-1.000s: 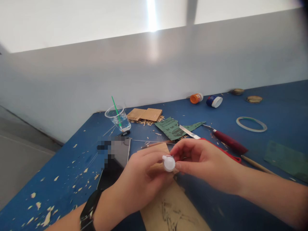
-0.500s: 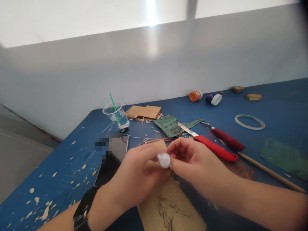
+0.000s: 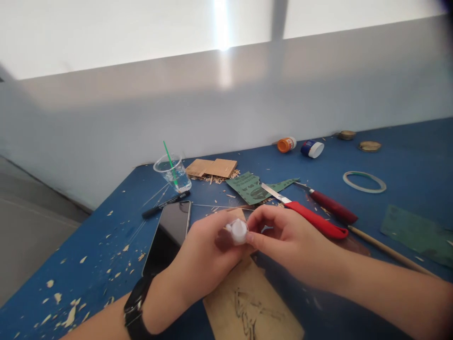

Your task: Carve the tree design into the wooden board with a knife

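Note:
My left hand (image 3: pixel 207 248) is curled round a small white-capped container (image 3: pixel 238 231), most of whose body is hidden by the fingers. From the right, my right hand (image 3: pixel 279 231) pinches at the edge of the white cap with thumb and forefinger. Both hands are closed, held above a wooden board (image 3: pixel 260 309) that carries a black line drawing. A black smartphone (image 3: pixel 166 241) lies just left of my left hand. Beyond my right hand is a red-handled knife (image 3: pixel 311 217), its blade pointing away to the left.
A clear plastic cup (image 3: pixel 181 177) with liquid and a green stick stands near wood pieces (image 3: pixel 214 167). A black marker (image 3: pixel 164 205), green sandpaper (image 3: pixel 246 186), a dark red-handled tool (image 3: pixel 332 208), a tape ring (image 3: pixel 364 190) and paint pots (image 3: pixel 312 148) lie around. Wood chips (image 3: pixel 71 316) litter the left.
The white cap has turned: its flat round top faced me before, and now a pointed ridge shows. My hands have barely shifted. The view has moved slightly.

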### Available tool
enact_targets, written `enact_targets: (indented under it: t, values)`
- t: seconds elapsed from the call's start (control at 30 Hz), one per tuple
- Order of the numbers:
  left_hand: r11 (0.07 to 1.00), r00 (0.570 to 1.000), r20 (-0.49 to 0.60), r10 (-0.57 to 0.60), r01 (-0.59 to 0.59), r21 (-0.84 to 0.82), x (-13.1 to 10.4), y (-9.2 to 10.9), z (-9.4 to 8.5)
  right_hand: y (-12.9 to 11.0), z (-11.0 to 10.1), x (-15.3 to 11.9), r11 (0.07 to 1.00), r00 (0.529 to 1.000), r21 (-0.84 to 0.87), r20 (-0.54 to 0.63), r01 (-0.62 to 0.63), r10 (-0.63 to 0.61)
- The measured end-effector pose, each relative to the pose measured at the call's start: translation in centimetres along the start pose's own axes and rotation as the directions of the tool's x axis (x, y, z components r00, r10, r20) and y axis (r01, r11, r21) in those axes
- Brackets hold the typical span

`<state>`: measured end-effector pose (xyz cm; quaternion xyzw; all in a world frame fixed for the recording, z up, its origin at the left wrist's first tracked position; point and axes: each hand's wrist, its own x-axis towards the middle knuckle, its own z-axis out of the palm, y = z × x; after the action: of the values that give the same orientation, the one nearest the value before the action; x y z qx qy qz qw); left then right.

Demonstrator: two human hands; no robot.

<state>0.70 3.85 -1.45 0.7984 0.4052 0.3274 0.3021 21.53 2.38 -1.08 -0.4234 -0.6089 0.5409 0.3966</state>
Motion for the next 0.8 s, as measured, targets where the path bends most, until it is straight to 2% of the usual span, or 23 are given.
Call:
enact_targets:
  t: [0.13, 0.23, 0.37, 0.53, 0.8]
  values:
    - [0.998, 0.998, -0.038, -0.047, 0.048, 0.027, -0.2, 0.1, 0.2, 0.2, 0.0, 0.0, 0.999, 1.0, -0.035, 0.01, 0.01, -0.01]
    - [0.999, 0.998, -0.02, -0.052, 0.052, 0.001, -0.2, 0.3, 0.4, 0.6, 0.1, 0.0, 1.0, 1.0, -0.027, 0.002, -0.005, 0.005]
    - [0.999, 0.999, 0.026, -0.018, 0.019, -0.04, -0.2, 0.7, 0.5, 1.1, 0.5, 0.2, 0.995, 1.0, 0.095, -0.015, -0.022, 0.023]
    - [0.992, 0.998, 0.058, 0.017, -0.009, -0.129, -0.4, 0.9, 0.4, 0.6, 1.0, 0.4, 0.967, 0.991, 0.222, -0.018, -0.127, 0.135]
    - [0.998, 0.998, -0.006, 0.059, -0.059, -0.011, -0.3, 0.8, 0.5, 0.0, 0.8, -0.2, 0.978, 0.995, 0.187, -0.036, -0.087, 0.095]
